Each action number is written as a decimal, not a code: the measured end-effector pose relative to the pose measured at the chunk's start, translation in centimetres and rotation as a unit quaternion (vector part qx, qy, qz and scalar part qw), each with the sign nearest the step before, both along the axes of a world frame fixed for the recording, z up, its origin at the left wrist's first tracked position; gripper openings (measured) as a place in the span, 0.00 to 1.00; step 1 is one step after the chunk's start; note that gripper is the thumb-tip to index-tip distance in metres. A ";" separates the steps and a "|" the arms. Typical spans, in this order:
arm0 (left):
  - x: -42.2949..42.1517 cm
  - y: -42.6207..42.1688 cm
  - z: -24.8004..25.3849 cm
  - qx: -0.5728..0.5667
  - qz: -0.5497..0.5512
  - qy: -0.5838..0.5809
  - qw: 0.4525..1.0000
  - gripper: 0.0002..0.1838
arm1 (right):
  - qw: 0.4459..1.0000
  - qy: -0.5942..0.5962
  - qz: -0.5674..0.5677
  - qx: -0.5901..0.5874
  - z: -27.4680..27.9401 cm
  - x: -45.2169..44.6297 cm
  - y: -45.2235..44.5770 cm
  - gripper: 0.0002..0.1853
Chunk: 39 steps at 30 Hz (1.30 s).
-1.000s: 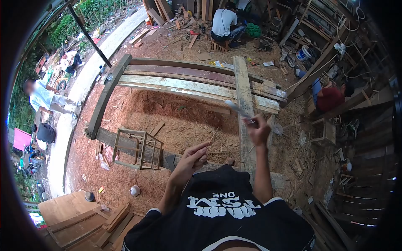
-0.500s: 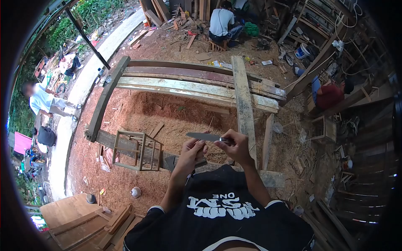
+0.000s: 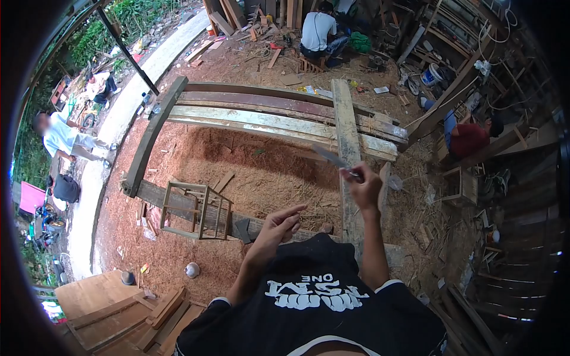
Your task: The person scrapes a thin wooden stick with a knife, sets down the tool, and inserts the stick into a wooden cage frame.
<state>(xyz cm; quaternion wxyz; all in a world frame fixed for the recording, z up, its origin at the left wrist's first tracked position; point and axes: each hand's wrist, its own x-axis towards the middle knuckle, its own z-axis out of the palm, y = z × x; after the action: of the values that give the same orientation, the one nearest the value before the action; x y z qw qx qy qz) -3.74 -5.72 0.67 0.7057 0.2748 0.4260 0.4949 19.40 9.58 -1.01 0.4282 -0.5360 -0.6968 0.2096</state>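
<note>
My right hand is closed around the dark handle of a knife, raised over the upright-running plank of the wooden frame. The blade is slightly blurred and points up and to the left. Lower and to the left, in front of my black shirt, my left hand has its index finger stretched toward the right and its other fingers partly bent. Nothing shows in it. The two hands are apart. Below my left hand runs a low board with a dark flat piece on it.
A small wooden frame box stands left of my hands. Long boards lie across the trestle ahead. Sawdust and scraps cover the ground. One person in white sits at the back, another in red at right; others are by the path.
My right hand has moved the knife up and to the right, away from my left hand. The left hand has loosened, its index finger now stretched out.
</note>
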 end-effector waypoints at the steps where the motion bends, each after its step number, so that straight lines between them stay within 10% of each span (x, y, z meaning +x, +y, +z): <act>1: 0.0 -0.1 0.0 -0.012 0.001 0.003 1.000 0.22 | 0.999 0.029 -0.016 -0.009 0.4 0.7 0.2 0.26; 39: -1.4 1.4 0.8 0.123 0.020 0.166 0.978 0.18 | 0.857 0.280 0.345 -0.261 2.1 -3.2 -4.1 0.21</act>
<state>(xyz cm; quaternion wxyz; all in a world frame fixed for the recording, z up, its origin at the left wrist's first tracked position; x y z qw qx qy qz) -5.14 -4.31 1.42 0.5758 0.4293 0.4789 0.5047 16.16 5.48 1.07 0.3502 -0.2720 -0.6071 0.6593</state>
